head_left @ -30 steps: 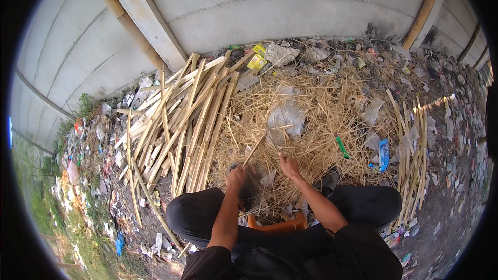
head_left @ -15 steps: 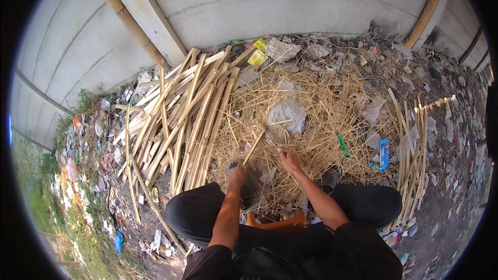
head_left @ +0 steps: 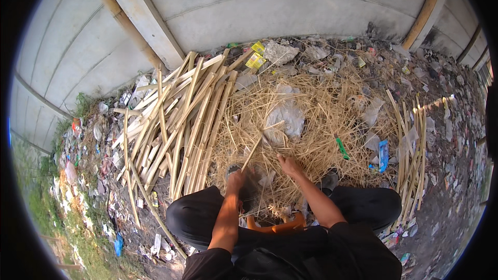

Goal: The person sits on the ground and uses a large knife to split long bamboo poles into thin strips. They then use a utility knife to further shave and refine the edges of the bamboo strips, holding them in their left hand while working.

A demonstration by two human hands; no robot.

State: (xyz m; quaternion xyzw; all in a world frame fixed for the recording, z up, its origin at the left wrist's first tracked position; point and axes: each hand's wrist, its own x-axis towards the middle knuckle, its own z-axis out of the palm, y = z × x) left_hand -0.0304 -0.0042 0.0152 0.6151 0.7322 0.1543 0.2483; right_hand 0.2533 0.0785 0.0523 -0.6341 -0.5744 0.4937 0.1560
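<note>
My left hand (head_left: 236, 180) is closed round the near end of a narrow bamboo strip (head_left: 252, 152). The strip slants up and away to the right over the straw-like shavings. Across from it, my right hand (head_left: 290, 167) is closed on what looks like a knife, its handle hidden in my fingers. The thin, dark blade (head_left: 267, 140) is blurred and points toward the strip's far part. I cannot tell whether blade and strip touch. A pale sliver sticks out near the strip's far end.
A large pile of split bamboo strips (head_left: 181, 119) lies at left. Thinner strips (head_left: 412, 150) lie at right. Shavings (head_left: 327, 109) cover the middle, with a green-handled tool (head_left: 342, 147) and blue wrapper (head_left: 383, 155) on them. An orange stool (head_left: 277, 225) and a grey wall (head_left: 290, 10) bound the space.
My right hand has shifted slightly down and left with the knife. The left hand and the bamboo strip have dropped a little toward me.
</note>
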